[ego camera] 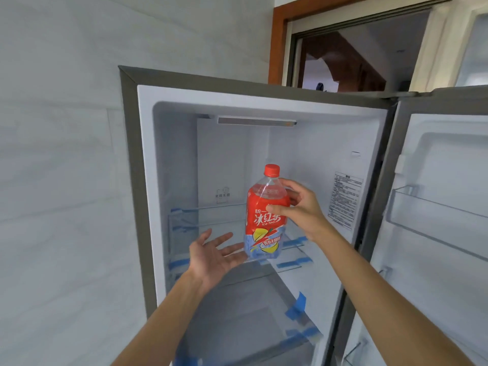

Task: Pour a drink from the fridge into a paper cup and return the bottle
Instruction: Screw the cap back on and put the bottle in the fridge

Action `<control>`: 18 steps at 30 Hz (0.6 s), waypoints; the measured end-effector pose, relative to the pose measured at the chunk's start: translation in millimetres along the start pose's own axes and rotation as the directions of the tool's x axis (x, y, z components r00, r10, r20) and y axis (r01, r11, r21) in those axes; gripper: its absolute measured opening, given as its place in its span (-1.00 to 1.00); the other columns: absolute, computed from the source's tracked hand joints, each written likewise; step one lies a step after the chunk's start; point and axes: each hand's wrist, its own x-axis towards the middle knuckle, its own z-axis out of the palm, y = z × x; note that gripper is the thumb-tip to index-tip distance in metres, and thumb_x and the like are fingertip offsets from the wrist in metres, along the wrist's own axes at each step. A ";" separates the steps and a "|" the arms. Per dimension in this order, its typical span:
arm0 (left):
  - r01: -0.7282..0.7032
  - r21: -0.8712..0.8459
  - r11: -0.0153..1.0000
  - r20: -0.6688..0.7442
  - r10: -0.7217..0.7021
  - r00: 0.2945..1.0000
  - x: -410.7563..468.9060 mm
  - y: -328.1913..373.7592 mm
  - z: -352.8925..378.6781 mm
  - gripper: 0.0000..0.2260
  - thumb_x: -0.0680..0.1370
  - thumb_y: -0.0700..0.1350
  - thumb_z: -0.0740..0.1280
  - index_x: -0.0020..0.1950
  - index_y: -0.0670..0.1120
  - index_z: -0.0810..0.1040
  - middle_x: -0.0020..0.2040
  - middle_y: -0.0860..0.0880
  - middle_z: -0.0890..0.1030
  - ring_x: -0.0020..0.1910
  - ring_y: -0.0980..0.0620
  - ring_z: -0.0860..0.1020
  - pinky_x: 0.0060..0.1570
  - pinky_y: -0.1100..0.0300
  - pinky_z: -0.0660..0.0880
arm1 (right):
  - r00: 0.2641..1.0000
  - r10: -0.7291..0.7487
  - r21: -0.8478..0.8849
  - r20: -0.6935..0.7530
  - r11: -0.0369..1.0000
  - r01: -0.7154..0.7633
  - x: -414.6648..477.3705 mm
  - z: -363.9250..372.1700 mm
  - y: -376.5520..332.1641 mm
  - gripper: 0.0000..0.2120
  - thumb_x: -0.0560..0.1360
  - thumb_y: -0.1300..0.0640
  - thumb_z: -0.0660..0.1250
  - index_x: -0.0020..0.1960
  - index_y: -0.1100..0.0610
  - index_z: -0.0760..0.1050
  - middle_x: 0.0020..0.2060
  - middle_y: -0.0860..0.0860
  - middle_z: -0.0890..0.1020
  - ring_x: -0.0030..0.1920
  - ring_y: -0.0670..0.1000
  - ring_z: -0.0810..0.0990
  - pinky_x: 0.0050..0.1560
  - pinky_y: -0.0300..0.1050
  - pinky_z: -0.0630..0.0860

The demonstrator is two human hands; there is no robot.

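Note:
A large plastic ice tea bottle (265, 220) with a red cap and red label stands upright at the front of the upper glass shelf (211, 217) inside the open fridge (169, 107). My right hand (298, 207) grips its shoulder from the right, thumb across the front. My left hand (211, 256) is palm up with straight fingers, their tips at the bottle's base. No paper cup is in view.
The fridge door (435, 180) stands open to the right, with bare door bins (433, 215). A lower glass shelf (245, 299) with blue tape lies beneath. A tiled wall is on the left; a wood-framed doorway (343, 56) is behind the fridge.

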 end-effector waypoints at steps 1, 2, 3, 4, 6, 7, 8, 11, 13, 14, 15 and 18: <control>-0.021 -0.009 1.000 -0.024 0.021 0.999 9.4 1.9 3.6 -0.50 0.65 0.10 0.07 0.38 -0.27 0.40 0.27 -0.46 0.46 0.21 -0.48 0.49 0.26 -0.32 0.42 | 1.000 0.000 0.010 0.012 1.000 0.000 11.4 -0.6 4.3 -0.32 0.16 0.20 0.61 0.26 0.04 0.52 0.04 0.00 0.70 0.04 0.01 0.68 -0.09 -0.11 0.63; -0.039 -0.016 0.999 -0.047 0.038 0.998 19.0 3.9 6.8 -0.50 0.65 0.09 0.07 0.38 -0.27 0.40 0.27 -0.46 0.46 0.23 -0.47 0.48 0.29 -0.31 0.41 | 1.000 0.000 0.021 0.027 1.000 -0.001 22.5 -0.3 8.1 -0.34 0.16 0.20 0.61 0.23 0.01 0.53 0.03 -0.02 0.70 0.02 -0.01 0.69 -0.10 -0.13 0.63; -0.053 -0.026 0.998 -0.065 0.051 0.997 28.0 6.1 9.7 -0.50 0.65 0.09 0.08 0.38 -0.27 0.40 0.28 -0.46 0.46 0.24 -0.47 0.47 0.30 -0.29 0.40 | 0.999 -0.001 0.031 0.046 1.000 0.000 33.4 0.2 11.8 -0.36 0.17 0.21 0.60 0.21 -0.01 0.53 0.01 -0.04 0.70 0.01 -0.03 0.69 -0.11 -0.14 0.62; -0.065 -0.034 0.997 -0.082 0.062 0.995 36.9 8.4 12.4 -0.50 0.64 0.08 0.09 0.38 -0.27 0.40 0.30 -0.45 0.45 0.26 -0.47 0.46 0.30 -0.28 0.40 | 0.998 -0.003 0.038 0.065 0.999 0.001 44.5 1.0 16.7 -0.38 0.18 0.23 0.60 0.19 -0.02 0.53 0.00 -0.04 0.70 -0.01 -0.05 0.69 -0.12 -0.15 0.62; -0.086 -0.041 0.995 -0.113 0.081 0.990 51.9 13.0 16.5 -0.51 0.64 0.08 0.10 0.38 -0.28 0.40 0.32 -0.45 0.42 0.28 -0.46 0.44 0.25 -0.26 0.42 | 0.996 -0.004 0.047 0.093 0.999 0.000 65.6 3.0 27.6 -0.41 0.22 0.33 0.59 0.17 -0.02 0.53 -0.01 -0.05 0.69 -0.05 -0.08 0.69 -0.14 -0.18 0.61; -0.096 -0.043 0.994 -0.129 0.090 0.988 58.5 15.1 17.8 -0.51 0.64 0.08 0.10 0.38 -0.28 0.40 0.32 -0.45 0.42 0.28 -0.46 0.44 0.21 -0.24 0.43 | 0.995 0.002 0.053 0.103 0.999 -0.008 75.3 4.4 33.5 -0.42 0.25 0.37 0.57 0.16 -0.02 0.52 -0.03 -0.06 0.69 -0.07 -0.09 0.70 -0.16 -0.19 0.61; -0.107 -0.047 0.993 -0.140 0.099 0.985 65.2 17.1 17.9 -0.51 0.64 0.08 0.10 0.38 -0.28 0.40 0.33 -0.45 0.41 0.27 -0.45 0.44 0.17 -0.24 0.44 | 0.994 0.008 0.062 0.111 0.998 -0.015 84.2 5.9 39.7 -0.43 0.26 0.39 0.57 0.15 -0.03 0.52 -0.03 -0.06 0.69 -0.08 -0.10 0.70 -0.16 -0.19 0.61; -0.138 -0.070 0.988 -0.156 0.126 0.980 82.6 23.2 14.9 -0.49 0.63 0.09 0.12 0.39 -0.27 0.40 0.34 -0.46 0.39 0.24 -0.45 0.46 0.10 -0.25 0.46 | 0.991 0.017 0.078 0.133 0.997 -0.028 107.4 10.8 59.5 -0.41 0.24 0.38 0.58 0.16 -0.01 0.53 -0.01 -0.01 0.70 -0.05 -0.03 0.70 -0.14 -0.13 0.63; -0.167 -0.086 0.982 -0.166 0.151 0.974 92.2 27.8 10.8 -0.49 0.62 0.08 0.12 0.39 -0.27 0.41 0.36 -0.45 0.39 0.27 -0.45 0.45 0.15 -0.26 0.46 | 0.988 0.026 0.089 0.152 0.995 -0.040 119.0 15.6 71.0 -0.41 0.24 0.38 0.59 0.15 -0.02 0.53 0.00 -0.01 0.70 -0.05 -0.03 0.71 -0.15 -0.15 0.63; -0.187 -0.091 0.978 -0.173 0.170 0.970 96.8 29.9 8.4 -0.50 0.62 0.08 0.12 0.39 -0.27 0.41 0.36 -0.45 0.39 0.28 -0.44 0.45 0.18 -0.26 0.45 | 0.987 0.031 0.097 0.158 0.994 -0.047 123.9 18.3 76.3 -0.41 0.23 0.38 0.59 0.14 -0.03 0.53 0.00 -0.01 0.70 -0.06 -0.04 0.70 -0.16 -0.16 0.62; -0.208 -0.090 0.974 -0.181 0.189 0.965 100.1 32.1 7.0 -0.51 0.62 0.07 0.12 0.39 -0.26 0.42 0.36 -0.45 0.39 0.29 -0.43 0.45 0.18 -0.25 0.44 | 0.986 0.037 0.105 0.164 0.993 -0.054 128.6 21.0 81.0 -0.41 0.22 0.38 0.60 0.13 -0.03 0.53 0.01 -0.01 0.69 -0.05 -0.04 0.70 -0.17 -0.16 0.62; -0.247 -0.066 0.967 -0.199 0.229 0.953 107.9 37.9 7.0 -0.54 0.63 0.06 0.10 0.34 -0.26 0.44 0.33 -0.42 0.44 0.28 -0.42 0.47 0.17 -0.25 0.46 | 0.982 0.046 0.127 0.186 0.989 -0.070 140.2 28.7 93.0 -0.38 0.12 0.29 0.62 0.11 -0.03 0.55 0.00 -0.02 0.70 -0.04 -0.01 0.70 -0.16 -0.14 0.62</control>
